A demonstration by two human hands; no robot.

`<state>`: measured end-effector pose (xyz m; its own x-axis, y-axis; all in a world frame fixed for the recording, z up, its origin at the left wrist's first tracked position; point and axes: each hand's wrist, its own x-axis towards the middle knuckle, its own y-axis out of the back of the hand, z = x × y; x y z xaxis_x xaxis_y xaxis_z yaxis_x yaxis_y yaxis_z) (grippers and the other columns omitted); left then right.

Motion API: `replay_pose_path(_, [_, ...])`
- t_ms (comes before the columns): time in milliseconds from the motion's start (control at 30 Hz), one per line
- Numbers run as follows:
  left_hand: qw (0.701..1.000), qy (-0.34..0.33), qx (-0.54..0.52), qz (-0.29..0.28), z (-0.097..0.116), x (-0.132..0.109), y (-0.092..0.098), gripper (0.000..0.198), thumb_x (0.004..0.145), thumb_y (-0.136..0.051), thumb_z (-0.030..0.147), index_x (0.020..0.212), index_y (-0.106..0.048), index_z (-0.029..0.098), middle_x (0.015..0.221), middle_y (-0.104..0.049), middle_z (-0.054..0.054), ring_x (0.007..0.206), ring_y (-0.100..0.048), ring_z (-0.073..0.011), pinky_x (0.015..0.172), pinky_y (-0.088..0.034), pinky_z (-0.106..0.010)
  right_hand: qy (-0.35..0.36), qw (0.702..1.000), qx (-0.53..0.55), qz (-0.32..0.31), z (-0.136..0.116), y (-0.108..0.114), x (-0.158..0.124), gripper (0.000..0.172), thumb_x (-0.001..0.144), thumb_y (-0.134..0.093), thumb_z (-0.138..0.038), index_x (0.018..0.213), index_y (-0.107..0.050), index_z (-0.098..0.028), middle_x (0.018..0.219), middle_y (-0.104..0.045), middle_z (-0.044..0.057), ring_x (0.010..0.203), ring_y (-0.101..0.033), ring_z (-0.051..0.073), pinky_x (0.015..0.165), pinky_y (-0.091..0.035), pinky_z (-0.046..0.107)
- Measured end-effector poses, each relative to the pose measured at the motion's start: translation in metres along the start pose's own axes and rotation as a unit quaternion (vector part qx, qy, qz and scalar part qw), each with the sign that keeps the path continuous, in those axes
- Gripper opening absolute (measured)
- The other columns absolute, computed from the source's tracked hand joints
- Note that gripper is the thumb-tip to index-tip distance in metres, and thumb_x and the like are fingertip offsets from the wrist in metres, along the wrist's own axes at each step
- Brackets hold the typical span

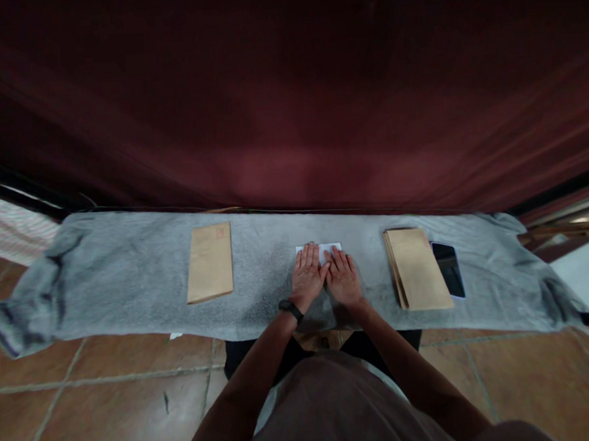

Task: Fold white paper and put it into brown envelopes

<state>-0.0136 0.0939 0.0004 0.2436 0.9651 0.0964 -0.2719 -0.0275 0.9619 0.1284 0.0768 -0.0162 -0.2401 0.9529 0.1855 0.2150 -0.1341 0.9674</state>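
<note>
Both of my hands lie flat, side by side, on a white sheet of paper [326,250] in the middle of a grey cloth [129,284]. My left hand [308,273] has its fingers stretched out and wears a black watch at the wrist. My right hand [342,277] is also spread flat, its fingers touching the left hand's. Only the paper's far edge shows beyond my fingertips. A single brown envelope [210,262] lies to the left. A stack of brown envelopes [420,267] lies to the right.
A dark phone [448,269] lies just right of the envelope stack. A dark red curtain [288,114] hangs behind the cloth-covered surface. Brown floor tiles [86,406] lie below, and striped fabric [10,228] shows at the far left.
</note>
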Motion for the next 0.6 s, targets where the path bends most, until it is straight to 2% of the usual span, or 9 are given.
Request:
replay_pose_path(233, [0.999, 0.031, 0.020, 0.010, -0.019, -0.013, 0.003, 0.062, 0.104, -0.033, 0.037, 0.159, -0.028, 0.009, 0.166, -0.028, -0.014, 0.156, -0.020, -0.0252, 0.127, -0.020, -0.047, 0.004, 1.000, 0.009, 0.016, 0.000, 0.002, 0.001, 0.053, 0.106, -0.038, -0.036, 0.156, -0.039, -0.018, 0.164, -0.034, 0.014, 0.149, -0.033, 0.030, 0.120, -0.026, 0.051])
replay_pose_path(400, [0.999, 0.040, 0.017, 0.009, -0.025, -0.018, 0.008, 0.065, 0.104, -0.033, 0.044, 0.159, -0.028, 0.010, 0.165, -0.031, -0.014, 0.155, -0.024, -0.0263, 0.126, -0.023, -0.048, 0.005, 1.000, 0.015, 0.007, 0.004, 0.002, 0.001, 0.054, 0.106, -0.037, -0.036, 0.156, -0.038, -0.017, 0.163, -0.035, 0.014, 0.148, -0.034, 0.029, 0.120, -0.025, 0.052])
replay_pose_path(600, [0.999, 0.028, 0.016, 0.009, -0.028, -0.020, 0.012, 0.072, 0.102, -0.035, 0.054, 0.159, -0.028, 0.011, 0.165, -0.031, -0.013, 0.155, -0.024, -0.0276, 0.126, -0.021, -0.049, -0.013, 1.000, 0.006, 0.023, 0.021, 0.002, -0.004, 0.054, 0.107, -0.032, -0.034, 0.158, -0.034, -0.017, 0.162, -0.036, 0.015, 0.149, -0.032, 0.030, 0.119, -0.024, 0.053])
